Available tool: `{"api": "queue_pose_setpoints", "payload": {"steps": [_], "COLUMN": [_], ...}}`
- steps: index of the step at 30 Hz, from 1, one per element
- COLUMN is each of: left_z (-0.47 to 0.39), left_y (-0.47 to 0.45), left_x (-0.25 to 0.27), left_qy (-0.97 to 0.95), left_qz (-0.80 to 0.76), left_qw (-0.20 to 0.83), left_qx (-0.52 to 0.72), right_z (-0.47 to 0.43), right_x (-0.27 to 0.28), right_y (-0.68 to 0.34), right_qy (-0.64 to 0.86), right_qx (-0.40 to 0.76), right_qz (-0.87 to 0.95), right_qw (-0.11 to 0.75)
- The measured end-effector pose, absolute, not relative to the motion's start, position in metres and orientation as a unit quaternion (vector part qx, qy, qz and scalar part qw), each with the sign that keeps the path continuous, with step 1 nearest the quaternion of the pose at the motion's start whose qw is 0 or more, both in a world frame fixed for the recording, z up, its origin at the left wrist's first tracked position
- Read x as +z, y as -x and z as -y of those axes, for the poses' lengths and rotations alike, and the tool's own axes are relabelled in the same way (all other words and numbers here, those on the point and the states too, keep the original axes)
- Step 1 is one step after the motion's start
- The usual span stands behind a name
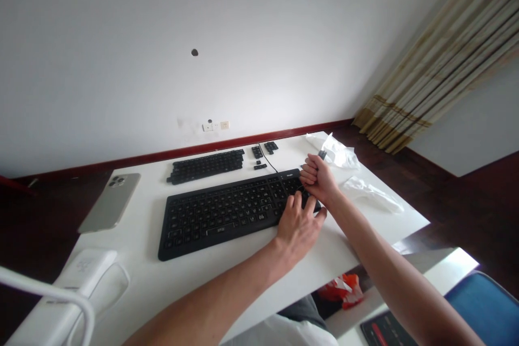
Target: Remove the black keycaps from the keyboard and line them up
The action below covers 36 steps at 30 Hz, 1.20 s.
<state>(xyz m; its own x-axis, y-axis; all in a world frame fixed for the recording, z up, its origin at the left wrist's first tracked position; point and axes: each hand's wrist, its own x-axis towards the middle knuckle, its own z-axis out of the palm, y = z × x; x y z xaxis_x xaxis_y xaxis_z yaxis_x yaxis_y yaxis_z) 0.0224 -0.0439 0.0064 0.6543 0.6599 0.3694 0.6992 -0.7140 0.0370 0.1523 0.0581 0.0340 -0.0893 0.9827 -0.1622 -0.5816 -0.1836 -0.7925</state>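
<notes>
A black keyboard lies across the white desk with its keycaps pulled off over the main area, small raised stubs showing. My left hand rests on the keyboard's right end, fingers spread and lying over the number-pad side. Just above it, my right hand is closed in a fist around a slim tool; its dark end pokes out at the top, and the rest is hidden by the fingers, so its kind cannot be told. Behind the keyboard lie a block of loose black keycaps and a few smaller keycap groups.
A phone lies face down at the left. A white power strip with a cable stands at the front left. Crumpled white tissues lie at the right. Below the desk edge is a shelf with a red packet. A blue seat stands at right.
</notes>
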Motion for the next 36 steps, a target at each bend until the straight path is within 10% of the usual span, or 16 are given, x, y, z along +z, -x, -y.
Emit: {"api": "queue_pose_setpoints", "payload": {"steps": [22, 36], "left_z": [0.07, 0.065], "left_y": [-0.028, -0.028], "left_x": [0.0, -0.007], "left_qy": [0.91, 0.92], "left_qz": [0.386, 0.369], "left_qw": [0.054, 0.03], "left_qx": [-0.14, -0.132], "right_z": [-0.037, -0.061], "right_x": [0.039, 0.031], "right_y": [-0.156, -0.169], "right_qy": [0.281, 0.3], "right_qx": [0.727, 0.779], "right_qz": [0.55, 0.438], "right_qw": [0.301, 0.332]}}
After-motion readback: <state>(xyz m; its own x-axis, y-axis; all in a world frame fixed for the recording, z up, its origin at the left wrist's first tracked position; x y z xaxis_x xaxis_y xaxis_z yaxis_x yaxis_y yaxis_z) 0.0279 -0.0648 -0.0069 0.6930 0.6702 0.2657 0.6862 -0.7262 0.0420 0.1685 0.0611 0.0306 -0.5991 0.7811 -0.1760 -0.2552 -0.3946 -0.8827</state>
